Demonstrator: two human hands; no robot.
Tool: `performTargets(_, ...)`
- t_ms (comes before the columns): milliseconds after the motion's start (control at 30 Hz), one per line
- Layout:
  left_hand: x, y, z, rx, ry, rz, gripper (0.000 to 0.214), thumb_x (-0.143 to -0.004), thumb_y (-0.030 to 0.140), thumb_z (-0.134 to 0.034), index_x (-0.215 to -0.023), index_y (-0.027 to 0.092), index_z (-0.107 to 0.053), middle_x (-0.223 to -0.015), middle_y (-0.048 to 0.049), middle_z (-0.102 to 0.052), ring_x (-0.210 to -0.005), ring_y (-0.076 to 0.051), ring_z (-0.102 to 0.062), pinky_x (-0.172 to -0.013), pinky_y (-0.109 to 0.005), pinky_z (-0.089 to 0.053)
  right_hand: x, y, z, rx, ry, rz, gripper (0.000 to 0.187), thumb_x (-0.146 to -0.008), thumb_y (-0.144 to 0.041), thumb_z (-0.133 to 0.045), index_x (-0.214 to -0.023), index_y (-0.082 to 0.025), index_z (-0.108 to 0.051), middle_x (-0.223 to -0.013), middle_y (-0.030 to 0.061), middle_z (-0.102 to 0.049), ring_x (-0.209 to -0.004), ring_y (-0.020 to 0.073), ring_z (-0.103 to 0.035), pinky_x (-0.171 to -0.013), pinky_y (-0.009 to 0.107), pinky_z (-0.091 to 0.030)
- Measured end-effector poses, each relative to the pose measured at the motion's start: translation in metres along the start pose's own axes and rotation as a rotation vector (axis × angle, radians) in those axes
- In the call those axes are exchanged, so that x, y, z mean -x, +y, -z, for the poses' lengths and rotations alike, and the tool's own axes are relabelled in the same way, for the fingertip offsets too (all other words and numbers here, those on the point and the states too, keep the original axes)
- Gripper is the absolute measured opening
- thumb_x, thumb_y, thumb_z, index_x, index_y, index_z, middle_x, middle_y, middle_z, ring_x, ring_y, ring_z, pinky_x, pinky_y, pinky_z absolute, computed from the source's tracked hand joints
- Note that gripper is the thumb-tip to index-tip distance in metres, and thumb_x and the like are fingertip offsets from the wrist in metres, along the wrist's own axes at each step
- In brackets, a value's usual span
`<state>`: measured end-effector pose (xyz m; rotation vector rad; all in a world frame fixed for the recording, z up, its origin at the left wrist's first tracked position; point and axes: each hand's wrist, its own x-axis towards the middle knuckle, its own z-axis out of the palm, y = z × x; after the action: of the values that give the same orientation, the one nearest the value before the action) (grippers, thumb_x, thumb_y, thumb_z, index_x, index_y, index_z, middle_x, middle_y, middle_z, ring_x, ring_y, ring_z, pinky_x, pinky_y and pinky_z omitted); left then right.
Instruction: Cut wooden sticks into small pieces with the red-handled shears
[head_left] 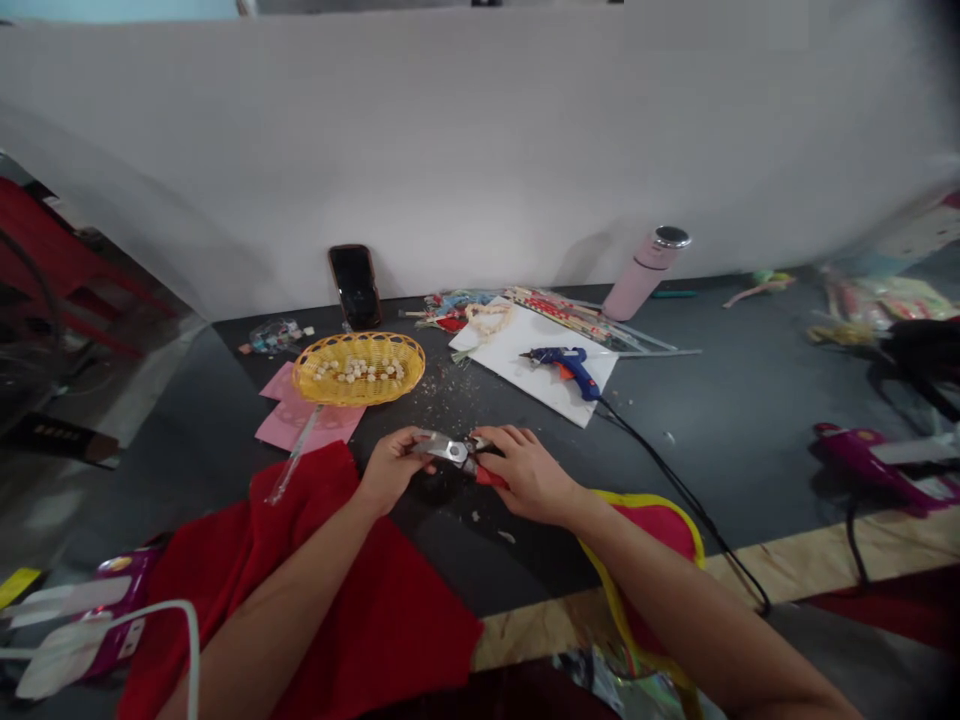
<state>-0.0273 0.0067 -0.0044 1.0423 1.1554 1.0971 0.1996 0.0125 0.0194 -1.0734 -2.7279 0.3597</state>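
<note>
My right hand [525, 472] is closed around the red handles of a pair of metal cutting pliers [454, 451] over the dark table [720, 420]. My left hand [390, 465] is curled at the plier jaws, its fingertips pinched on something too small to make out. A yellow woven basket [358, 367] with several small pale beads sits just beyond my left hand. Small pale fragments lie scattered on the table around and under my hands.
Red felt [330, 590] lies under my left arm, pink paper [300, 420] under the basket. A blue glue gun [564, 364] rests on white paper [525, 350], its black cord trailing right. A phone [355, 285], pink bottle [643, 272] and craft strips stand by the white backdrop.
</note>
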Motion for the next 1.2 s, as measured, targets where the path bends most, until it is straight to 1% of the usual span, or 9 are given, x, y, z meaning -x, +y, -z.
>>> performTargets(200, 0.001, 0.007, -0.001, -0.039, 0.014, 0.007, 0.014, -0.06, 0.01, -0.064, -0.073, 0.015, -0.065, -0.064, 0.0031, -0.063, -0.051, -0.008, -0.053, -0.053, -0.02, -0.043, -0.001, -0.003, 0.006, 0.006, 0.015, 0.0, 0.029, -0.078, -0.017, -0.052, -0.105, -0.023, -0.06, -0.13, 0.0078, -0.047, -0.11, 0.0243, -0.044, -0.09, 0.04, -0.035)
performTargets(300, 0.0, 0.007, -0.001, -0.046, 0.01, 0.007, 0.015, -0.06, 0.009, -0.062, -0.074, 0.015, -0.065, -0.066, 0.0031, -0.063, -0.052, -0.008, -0.053, -0.053, -0.019, -0.043, -0.001, -0.004, 0.008, 0.0, 0.023, 0.005, 0.027, -0.079, -0.018, -0.052, -0.104, -0.022, -0.06, -0.129, 0.0077, -0.047, -0.11, 0.024, -0.044, -0.089, 0.039, -0.035)
performTargets(400, -0.001, 0.005, 0.0, -0.067, -0.005, 0.0, 0.013, -0.062, 0.009, -0.063, -0.072, 0.015, -0.064, -0.066, 0.0036, -0.062, -0.052, -0.008, -0.053, -0.053, -0.019, -0.043, -0.001, -0.002, 0.008, -0.006, 0.032, 0.011, 0.027, -0.078, -0.018, -0.053, -0.103, -0.022, -0.06, -0.129, 0.0073, -0.047, -0.109, 0.0238, -0.044, -0.089, 0.039, -0.035)
performTargets(533, -0.002, 0.003, 0.001, -0.088, -0.01, -0.005, 0.011, -0.063, 0.012, -0.065, -0.074, 0.015, -0.065, -0.066, 0.0033, -0.063, -0.052, -0.008, -0.054, -0.054, -0.019, -0.044, 0.0, 0.0, 0.007, -0.003, 0.052, 0.01, 0.026, -0.077, -0.018, -0.055, -0.102, -0.022, -0.06, -0.13, 0.0067, -0.047, -0.109, 0.0236, -0.044, -0.09, 0.039, -0.035)
performTargets(700, -0.002, -0.001, 0.003, -0.065, -0.014, -0.006, 0.015, -0.065, 0.02, -0.07, -0.078, 0.015, -0.065, -0.069, 0.0012, -0.065, -0.054, -0.009, -0.056, -0.055, -0.02, -0.045, 0.0, 0.0, 0.004, -0.013, 0.075, 0.006, 0.028, -0.075, -0.016, -0.055, -0.101, -0.022, -0.061, -0.131, 0.0063, -0.046, -0.11, 0.0237, -0.044, -0.09, 0.038, -0.034)
performTargets(900, -0.002, -0.001, 0.002, -0.047, -0.011, -0.011, 0.022, -0.068, 0.026, -0.07, -0.085, 0.013, -0.067, -0.072, -0.0019, -0.068, -0.054, -0.01, -0.058, -0.055, -0.022, -0.047, 0.001, 0.002, -0.001, -0.029, 0.101, 0.0, 0.031, -0.074, -0.015, -0.055, -0.103, -0.022, -0.06, -0.131, 0.0069, -0.046, -0.11, 0.0246, -0.044, -0.09, 0.038, -0.035)
performTargets(1033, -0.002, 0.0, 0.0, -0.067, -0.003, -0.027, 0.021, -0.07, 0.025, -0.068, -0.087, 0.014, -0.067, -0.077, -0.0036, -0.069, -0.058, -0.012, -0.06, -0.055, -0.022, -0.048, 0.0, 0.003, -0.003, -0.027, 0.108, -0.007, 0.029, -0.074, -0.015, -0.054, -0.101, -0.022, -0.061, -0.131, 0.0067, -0.047, -0.11, 0.0248, -0.044, -0.089, 0.038, -0.036)
performTargets(1200, -0.001, 0.003, -0.001, -0.086, -0.003, -0.022, 0.014, -0.07, 0.021, -0.064, -0.082, 0.014, -0.067, -0.074, -0.0023, -0.069, -0.051, -0.01, -0.057, -0.053, -0.022, -0.047, -0.001, 0.002, -0.001, -0.022, 0.096, -0.003, 0.027, -0.074, -0.013, -0.054, -0.099, -0.022, -0.061, -0.131, 0.0068, -0.046, -0.11, 0.025, -0.043, -0.089, 0.039, -0.035)
